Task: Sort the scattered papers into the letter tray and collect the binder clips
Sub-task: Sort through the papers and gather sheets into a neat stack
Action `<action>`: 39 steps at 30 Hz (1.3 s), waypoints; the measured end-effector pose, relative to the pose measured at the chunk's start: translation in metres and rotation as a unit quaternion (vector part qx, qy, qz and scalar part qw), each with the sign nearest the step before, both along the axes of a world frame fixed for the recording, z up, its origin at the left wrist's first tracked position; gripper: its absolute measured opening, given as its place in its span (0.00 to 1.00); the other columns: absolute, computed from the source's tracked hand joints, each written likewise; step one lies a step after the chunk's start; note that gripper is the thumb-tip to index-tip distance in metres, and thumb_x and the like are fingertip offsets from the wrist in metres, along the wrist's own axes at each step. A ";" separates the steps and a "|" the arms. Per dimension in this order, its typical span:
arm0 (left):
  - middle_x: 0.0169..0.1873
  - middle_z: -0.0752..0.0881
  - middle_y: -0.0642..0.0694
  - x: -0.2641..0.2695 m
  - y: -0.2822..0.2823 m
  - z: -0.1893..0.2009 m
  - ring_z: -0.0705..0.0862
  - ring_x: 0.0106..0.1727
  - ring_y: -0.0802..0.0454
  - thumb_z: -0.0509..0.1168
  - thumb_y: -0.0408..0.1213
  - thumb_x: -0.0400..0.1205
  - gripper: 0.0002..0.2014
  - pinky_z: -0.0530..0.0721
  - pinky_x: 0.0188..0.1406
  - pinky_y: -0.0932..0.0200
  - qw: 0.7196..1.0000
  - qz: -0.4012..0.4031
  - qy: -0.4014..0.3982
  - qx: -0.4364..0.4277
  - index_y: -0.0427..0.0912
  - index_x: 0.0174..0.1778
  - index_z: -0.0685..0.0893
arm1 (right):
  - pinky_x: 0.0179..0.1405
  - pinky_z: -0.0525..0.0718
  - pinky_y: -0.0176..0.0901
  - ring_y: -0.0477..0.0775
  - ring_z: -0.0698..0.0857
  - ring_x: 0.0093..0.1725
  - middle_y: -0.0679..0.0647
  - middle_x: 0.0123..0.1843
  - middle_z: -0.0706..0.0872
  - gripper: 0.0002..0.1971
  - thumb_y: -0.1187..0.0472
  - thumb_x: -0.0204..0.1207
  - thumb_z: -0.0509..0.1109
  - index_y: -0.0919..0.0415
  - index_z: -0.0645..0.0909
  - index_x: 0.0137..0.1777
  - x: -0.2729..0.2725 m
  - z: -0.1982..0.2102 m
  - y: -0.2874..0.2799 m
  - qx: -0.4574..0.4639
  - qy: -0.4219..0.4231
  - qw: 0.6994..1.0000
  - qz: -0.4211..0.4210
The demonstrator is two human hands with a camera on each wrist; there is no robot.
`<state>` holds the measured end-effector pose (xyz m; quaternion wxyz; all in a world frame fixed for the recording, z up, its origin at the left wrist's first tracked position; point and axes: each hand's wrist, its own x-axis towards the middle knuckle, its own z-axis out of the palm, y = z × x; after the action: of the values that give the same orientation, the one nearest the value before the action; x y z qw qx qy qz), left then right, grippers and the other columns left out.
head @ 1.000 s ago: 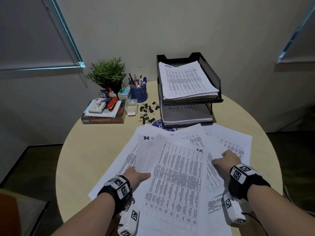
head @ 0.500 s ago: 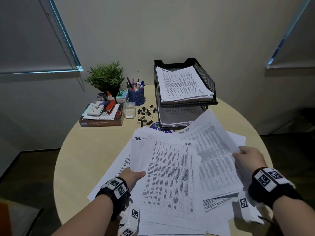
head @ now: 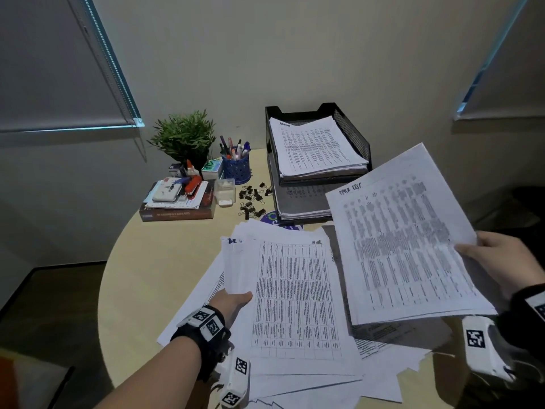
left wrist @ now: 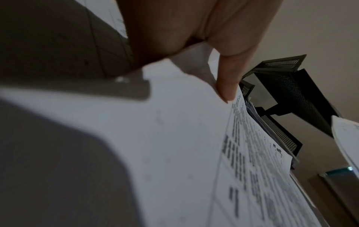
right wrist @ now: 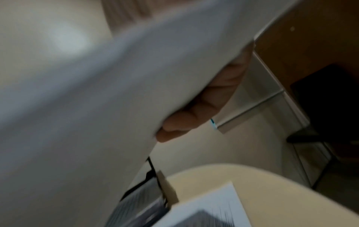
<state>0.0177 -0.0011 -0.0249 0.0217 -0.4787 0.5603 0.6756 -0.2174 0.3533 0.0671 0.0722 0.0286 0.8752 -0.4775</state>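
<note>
Our right hand, at four o'clock over the round table, lifts a printed sheet clear of the pile, its handwritten heading reading roughly "Task List"; fingers and thumb pinch the sheet's right edge, the fingers lying together beneath it. Our left hand, at seven o'clock, grips the left edge of a raised sheaf of papers, thumb on top, the other fingers hidden under the paper. More scattered papers lie beneath. The black letter tray at twelve o'clock holds stacks on both tiers; the top page's heading is too small to read. Binder clips lie loose at eleven o'clock, just left of the tray.
</note>
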 end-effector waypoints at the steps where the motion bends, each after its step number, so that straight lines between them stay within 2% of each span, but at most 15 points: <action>1: 0.62 0.80 0.40 0.003 0.003 0.006 0.77 0.65 0.41 0.71 0.29 0.77 0.23 0.68 0.71 0.43 1.000 -0.003 0.007 0.018 0.23 0.65 0.73 | 0.56 0.83 0.59 0.63 0.88 0.45 0.55 0.38 0.91 0.04 0.66 0.74 0.71 0.60 0.87 0.41 0.006 -0.006 -0.003 -0.015 -0.024 1.000 0.003; 4: 0.66 0.76 0.44 0.005 0.010 0.010 0.73 0.72 0.40 0.72 0.35 0.77 0.29 0.67 0.71 0.43 0.999 -0.004 0.021 0.045 0.32 0.72 0.70 | 0.51 0.82 0.57 0.64 0.88 0.41 0.60 0.34 0.90 0.05 0.71 0.75 0.70 0.67 0.87 0.48 0.036 -0.030 -0.022 -0.015 -0.107 0.994 0.037; 6: 0.72 0.76 0.44 0.000 -0.005 -0.035 0.73 0.74 0.42 0.84 0.53 0.58 0.55 0.66 0.74 0.40 0.999 -0.009 0.032 0.033 0.34 0.76 0.67 | 0.52 0.82 0.53 0.64 0.87 0.45 0.66 0.46 0.90 0.08 0.72 0.75 0.70 0.72 0.85 0.52 0.061 -0.050 -0.037 -0.005 -0.147 0.986 0.073; 8: 0.72 0.76 0.44 -0.007 -0.031 -0.106 0.74 0.74 0.44 0.85 0.59 0.44 0.67 0.66 0.74 0.35 0.998 -0.008 0.038 0.049 0.39 0.79 0.65 | 0.42 0.79 0.39 0.60 0.84 0.42 0.76 0.54 0.85 0.15 0.73 0.75 0.70 0.78 0.79 0.60 0.079 -0.070 -0.050 0.013 -0.163 0.982 0.089; 9: 0.71 0.77 0.45 -0.007 -0.026 -0.095 0.74 0.73 0.46 0.85 0.58 0.44 0.67 0.66 0.75 0.36 0.998 -0.021 0.033 0.051 0.39 0.78 0.65 | 0.32 0.75 0.35 0.57 0.79 0.35 0.79 0.49 0.82 0.16 0.73 0.74 0.69 0.81 0.76 0.60 0.086 -0.078 -0.056 0.014 -0.178 0.979 0.099; 11: 0.70 0.77 0.48 -0.001 -0.002 -0.034 0.73 0.72 0.51 0.85 0.52 0.54 0.57 0.63 0.76 0.42 0.997 -0.037 0.040 0.050 0.34 0.76 0.68 | 0.23 0.70 0.34 0.54 0.74 0.29 0.68 0.38 0.80 0.12 0.73 0.73 0.68 0.76 0.76 0.56 0.100 -0.084 -0.071 0.004 -0.197 0.974 0.114; 16: 0.74 0.71 0.33 0.000 0.019 -0.020 0.73 0.73 0.38 0.81 0.55 0.60 0.53 0.71 0.57 0.46 0.994 -0.092 -0.025 0.045 0.32 0.77 0.68 | 0.24 0.74 0.30 0.49 0.81 0.40 0.54 0.48 0.86 0.13 0.72 0.75 0.65 0.58 0.77 0.56 0.121 -0.087 -0.097 0.000 -0.185 0.971 0.153; 20: 0.69 0.76 0.27 -0.006 0.021 -0.027 0.78 0.68 0.37 0.82 0.50 0.60 0.51 0.66 0.70 0.42 0.996 -0.090 -0.011 0.004 0.27 0.74 0.70 | 0.29 0.71 0.33 0.44 0.78 0.37 0.49 0.41 0.81 0.05 0.62 0.76 0.71 0.60 0.78 0.49 0.120 -0.088 -0.099 0.021 -0.190 0.964 0.183; 24: 0.52 0.86 0.48 -0.006 0.015 -0.012 0.76 0.63 0.50 0.84 0.51 0.55 0.34 0.58 0.73 0.36 0.987 -0.126 0.072 0.066 0.46 0.56 0.85 | 0.57 0.81 0.51 0.55 0.85 0.50 0.54 0.51 0.87 0.37 0.40 0.54 0.84 0.65 0.81 0.58 0.107 -0.085 -0.093 -0.080 -0.197 0.966 0.149; 26: 0.55 0.89 0.49 -0.009 0.013 0.005 0.79 0.66 0.49 0.85 0.43 0.54 0.31 0.67 0.74 0.37 0.980 -0.131 0.135 0.062 0.46 0.54 0.87 | 0.69 0.76 0.51 0.51 0.87 0.55 0.55 0.57 0.89 0.42 0.48 0.48 0.87 0.62 0.80 0.64 0.105 -0.072 -0.093 -0.205 -0.255 0.935 0.138; 29: 0.46 0.90 0.44 -0.019 0.009 0.036 0.89 0.46 0.50 0.75 0.22 0.67 0.22 0.87 0.49 0.58 0.966 -0.135 0.216 0.052 0.38 0.56 0.84 | 0.49 0.85 0.37 0.49 0.91 0.48 0.60 0.51 0.91 0.58 0.59 0.43 0.90 0.76 0.68 0.74 0.099 -0.051 -0.100 -0.310 -0.254 0.902 0.160; 32: 0.42 0.88 0.41 -0.030 0.000 0.072 0.88 0.41 0.48 0.73 0.17 0.68 0.16 0.87 0.36 0.61 0.949 -0.134 0.284 0.023 0.37 0.48 0.84 | 0.41 0.88 0.41 0.58 0.91 0.47 0.64 0.49 0.91 0.49 0.50 0.35 0.91 0.72 0.82 0.59 0.097 -0.018 -0.117 -0.332 -0.146 0.912 0.192; 34: 0.41 0.88 0.43 -0.036 -0.010 0.093 0.86 0.46 0.44 0.83 0.33 0.59 0.19 0.84 0.44 0.60 0.942 -0.136 0.302 -0.054 0.38 0.41 0.84 | 0.43 0.87 0.47 0.58 0.91 0.46 0.59 0.45 0.92 0.43 0.41 0.35 0.88 0.65 0.86 0.51 0.095 0.002 -0.125 -0.310 -0.060 0.928 0.198; 36: 0.47 0.89 0.41 -0.042 -0.016 0.109 0.86 0.52 0.43 0.86 0.44 0.46 0.29 0.83 0.55 0.51 0.932 -0.138 0.325 -0.084 0.43 0.43 0.87 | 0.43 0.88 0.40 0.48 0.91 0.45 0.50 0.42 0.93 0.31 0.49 0.47 0.87 0.61 0.87 0.50 0.091 0.016 -0.131 -0.335 -0.005 0.920 0.204; 39: 0.53 0.89 0.44 -0.046 -0.019 0.120 0.86 0.58 0.44 0.80 0.39 0.51 0.30 0.82 0.61 0.43 0.923 -0.140 0.343 -0.102 0.49 0.52 0.85 | 0.49 0.86 0.39 0.39 0.90 0.41 0.42 0.38 0.92 0.17 0.61 0.59 0.84 0.56 0.86 0.48 0.090 0.026 -0.141 -0.342 0.013 0.915 0.214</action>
<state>-0.0279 -0.0203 0.0955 -0.1267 -0.1339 0.6604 0.7280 -0.1276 0.2127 0.0935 0.1663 -0.1922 0.6442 -0.7214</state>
